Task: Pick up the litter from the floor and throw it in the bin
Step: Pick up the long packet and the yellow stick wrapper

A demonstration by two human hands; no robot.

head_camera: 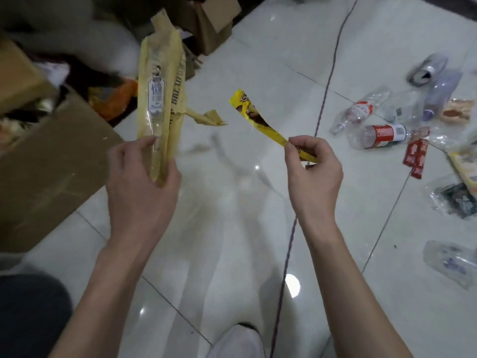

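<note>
Nearest, at the bottom edge: a white shoe (236,341) on the glossy white tiled floor (232,215). A dark trouser leg (31,313) is seen at the near left corner. A thin purple cord (280,306) is laid across the tiles from near to far, passing just right of the shoe.

Both forearms are extended over the floor. Left hand (140,182): fingers and thumb are curled round the lower end of a long tan wrapper (160,99), which is held roughly upright. A clear window and a pale label are noted on its front; a torn flap juts out to the right at mid-height. Right hand (313,171): a narrow yellow wrapper (258,120) is pinched between thumb and forefinger near its near end, the rest slanting up and to the left. Both wrappers are held in the air, apart from each other.

Left of the left hand: a large cardboard box (51,164), open, with mixed rubbish visible inside; the tan wrapper is held just beside its right edge.

Right side, on the floor: a clear bottle (451,262) near, a dark packet (455,202) beyond it, then two red sachets (416,156) side by side and a cluster of crushed plastic bottles (382,134), one with a red label.

Far, centre: further brown cartons (214,19), blurred.
</note>
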